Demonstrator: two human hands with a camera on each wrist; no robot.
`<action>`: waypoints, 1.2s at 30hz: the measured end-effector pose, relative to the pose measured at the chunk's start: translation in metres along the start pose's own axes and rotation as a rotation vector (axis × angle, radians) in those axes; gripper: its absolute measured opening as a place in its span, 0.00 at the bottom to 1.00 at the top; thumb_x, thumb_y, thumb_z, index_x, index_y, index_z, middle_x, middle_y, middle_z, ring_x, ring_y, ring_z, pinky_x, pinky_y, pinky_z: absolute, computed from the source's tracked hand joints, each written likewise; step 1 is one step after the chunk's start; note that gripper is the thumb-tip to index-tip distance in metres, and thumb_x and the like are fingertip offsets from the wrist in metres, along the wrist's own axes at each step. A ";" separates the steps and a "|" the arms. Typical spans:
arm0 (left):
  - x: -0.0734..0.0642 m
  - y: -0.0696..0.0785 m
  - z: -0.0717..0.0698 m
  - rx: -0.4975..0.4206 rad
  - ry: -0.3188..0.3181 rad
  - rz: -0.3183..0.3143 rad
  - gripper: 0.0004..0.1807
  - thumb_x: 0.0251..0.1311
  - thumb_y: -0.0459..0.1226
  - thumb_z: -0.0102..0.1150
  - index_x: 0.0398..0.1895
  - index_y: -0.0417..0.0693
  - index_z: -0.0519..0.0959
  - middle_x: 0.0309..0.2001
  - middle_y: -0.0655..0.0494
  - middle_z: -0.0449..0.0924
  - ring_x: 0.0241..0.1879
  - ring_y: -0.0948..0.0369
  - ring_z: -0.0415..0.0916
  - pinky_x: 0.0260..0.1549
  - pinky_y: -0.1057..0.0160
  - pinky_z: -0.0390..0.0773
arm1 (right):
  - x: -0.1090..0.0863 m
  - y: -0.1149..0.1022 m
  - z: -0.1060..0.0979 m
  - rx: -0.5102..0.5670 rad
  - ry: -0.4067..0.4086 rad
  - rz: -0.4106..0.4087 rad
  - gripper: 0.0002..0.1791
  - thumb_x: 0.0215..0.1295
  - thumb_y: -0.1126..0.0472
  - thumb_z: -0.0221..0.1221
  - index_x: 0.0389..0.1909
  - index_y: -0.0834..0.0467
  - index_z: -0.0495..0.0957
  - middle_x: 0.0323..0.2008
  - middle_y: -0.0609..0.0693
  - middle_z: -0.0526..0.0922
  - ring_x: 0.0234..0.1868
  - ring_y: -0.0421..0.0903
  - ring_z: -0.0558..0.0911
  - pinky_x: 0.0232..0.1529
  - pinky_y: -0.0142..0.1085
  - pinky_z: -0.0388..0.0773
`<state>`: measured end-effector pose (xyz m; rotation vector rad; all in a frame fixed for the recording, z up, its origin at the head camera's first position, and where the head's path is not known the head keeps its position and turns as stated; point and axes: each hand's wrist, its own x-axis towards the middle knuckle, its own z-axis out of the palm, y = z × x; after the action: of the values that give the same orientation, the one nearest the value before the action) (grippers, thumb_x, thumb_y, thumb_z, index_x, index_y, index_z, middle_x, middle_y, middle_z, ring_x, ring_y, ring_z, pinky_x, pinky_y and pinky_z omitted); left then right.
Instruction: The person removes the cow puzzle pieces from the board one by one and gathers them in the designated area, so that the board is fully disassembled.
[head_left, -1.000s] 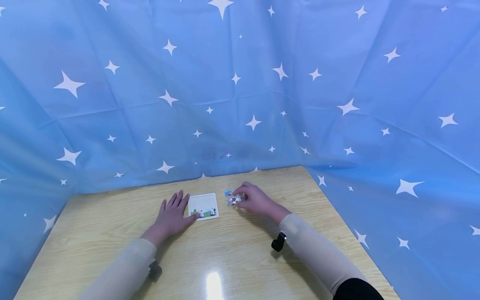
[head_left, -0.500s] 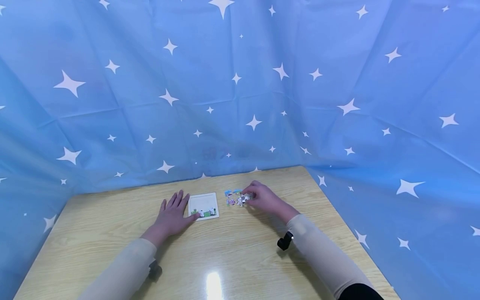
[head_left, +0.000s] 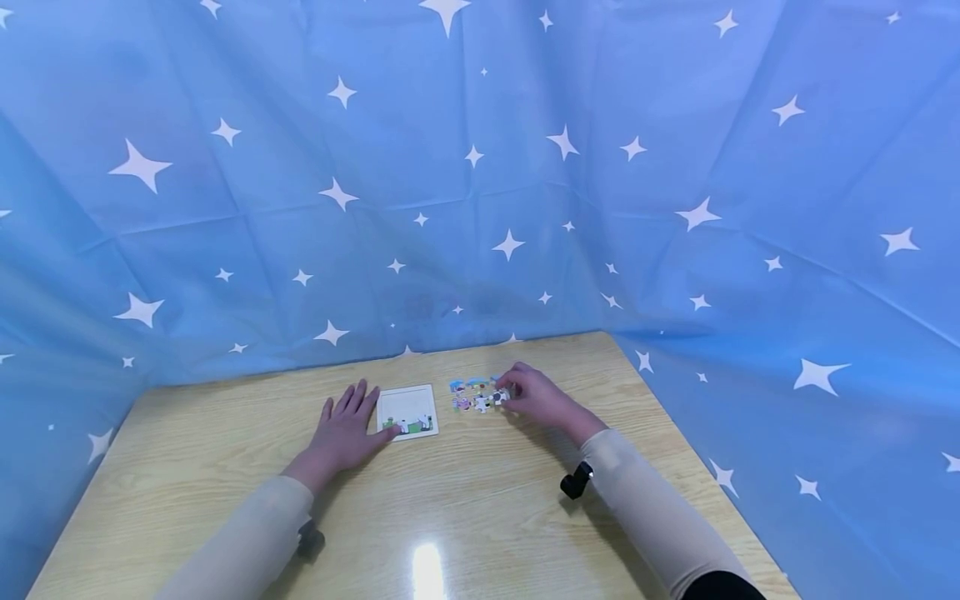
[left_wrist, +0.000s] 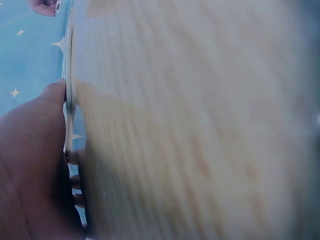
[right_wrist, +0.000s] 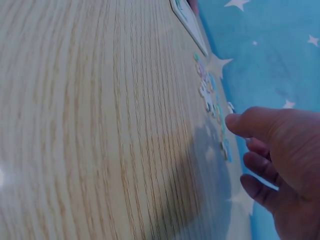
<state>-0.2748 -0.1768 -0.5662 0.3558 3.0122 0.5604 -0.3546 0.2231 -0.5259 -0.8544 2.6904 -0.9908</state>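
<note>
In the head view my left hand [head_left: 346, 435] lies spread on the table, its thumb over the lower left corner of a square puzzle board [head_left: 405, 407]. The board has a pale top and a green and white picture strip along its bottom. My right hand [head_left: 536, 402] pinches a white and black puzzle piece [head_left: 498, 398] between thumb and fingers, just above other small puzzle pieces [head_left: 461, 404]. In the right wrist view the thumb of my right hand [right_wrist: 285, 160] hides most of that piece. The left wrist view shows my left hand [left_wrist: 30, 150] against the board's thin edge.
A wooden table [head_left: 435, 500] carries everything. Blue cloth with white stars [head_left: 465, 208] hangs behind the table and down its right side. Several flat puzzle pieces [right_wrist: 206, 95] lie in a cluster right of the board.
My right hand has moved right with the white and black puzzle piece, uncovering more of the loose pieces under it. My left hand stays where it was on the board.
</note>
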 end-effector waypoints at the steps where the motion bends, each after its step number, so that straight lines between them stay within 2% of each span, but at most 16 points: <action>1: 0.000 0.000 0.000 0.000 0.000 0.000 0.55 0.77 0.71 0.51 0.90 0.41 0.55 0.89 0.35 0.44 0.88 0.35 0.41 0.80 0.24 0.38 | 0.000 0.001 0.000 -0.003 0.000 -0.004 0.18 0.69 0.69 0.73 0.59 0.64 0.87 0.47 0.55 0.79 0.43 0.45 0.79 0.45 0.38 0.81; 16: 0.000 0.000 0.002 -0.007 -0.001 -0.001 0.56 0.76 0.71 0.51 0.90 0.40 0.55 0.89 0.34 0.44 0.88 0.35 0.41 0.80 0.24 0.39 | 0.003 0.015 0.006 -0.024 -0.032 0.022 0.15 0.71 0.67 0.73 0.56 0.60 0.87 0.44 0.50 0.77 0.43 0.44 0.78 0.45 0.38 0.80; 28: -0.001 0.003 -0.002 -0.008 -0.003 -0.002 0.55 0.77 0.71 0.51 0.90 0.41 0.55 0.89 0.34 0.44 0.88 0.35 0.40 0.80 0.24 0.38 | 0.005 0.014 0.004 -0.009 -0.053 0.064 0.15 0.73 0.67 0.72 0.58 0.60 0.87 0.45 0.51 0.78 0.44 0.44 0.78 0.48 0.40 0.80; 36: 0.001 0.000 0.002 -0.004 -0.007 -0.003 0.56 0.76 0.71 0.51 0.90 0.41 0.55 0.89 0.35 0.44 0.88 0.35 0.40 0.80 0.24 0.38 | 0.005 0.015 0.005 -0.006 -0.046 0.068 0.14 0.73 0.66 0.72 0.57 0.60 0.88 0.44 0.49 0.78 0.45 0.44 0.78 0.48 0.42 0.80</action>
<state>-0.2753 -0.1762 -0.5679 0.3528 3.0044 0.5640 -0.3638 0.2272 -0.5391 -0.7720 2.6660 -0.9368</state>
